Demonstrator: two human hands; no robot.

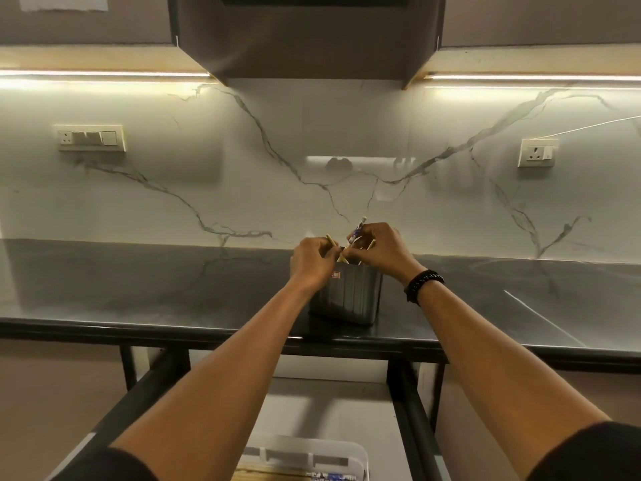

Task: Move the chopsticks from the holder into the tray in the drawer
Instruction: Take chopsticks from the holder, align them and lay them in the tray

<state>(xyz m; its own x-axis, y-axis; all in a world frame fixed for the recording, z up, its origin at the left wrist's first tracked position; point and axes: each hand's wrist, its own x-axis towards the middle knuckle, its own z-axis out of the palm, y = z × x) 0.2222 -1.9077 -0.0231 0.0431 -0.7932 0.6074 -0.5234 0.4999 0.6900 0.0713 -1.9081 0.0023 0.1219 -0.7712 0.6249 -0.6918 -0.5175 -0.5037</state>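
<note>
Item one, nearest, at 6 o'clock: a white plastic tray (360, 453) sits in the open drawer (347, 407), whose pale floor shows behind it. Something printed and a wood-coloured strip lie in the tray at the bottom edge, too cut off to identify.

Item two: two bare forearms reach from 7 and 5 o'clock toward the centre, dark sleeves at the near corners. A black beaded bracelet (424, 283) circles the right wrist.

Item three: the dark glossy tabletop (145, 289), its front edge running across above the drawer.

Item four, centre: a grey square-sided holder (347, 296) stands on the tabletop near the front edge, with a small red label at its upper left.

Item five: the left hand (312, 260), at the holder's 10 o'clock rim, grip pinched together on a pale stick whose end pokes up to 12 o'clock.

Item six: the right hand (379, 249), over the holder's 1 o'clock rim, grip closed on the chopsticks (357, 230); one in a blue-and-white printed wrapper angles up toward 1 o'clock. The lower ends are down in the holder.

Item seven, farthest: a white marble-veined backsplash (312, 133); a switch plate (91, 137) at 10 o'clock, a socket (537, 153) at 2 o'clock; lit strips beneath dark upper cabinets (308, 36) at 12 o'clock.
</note>
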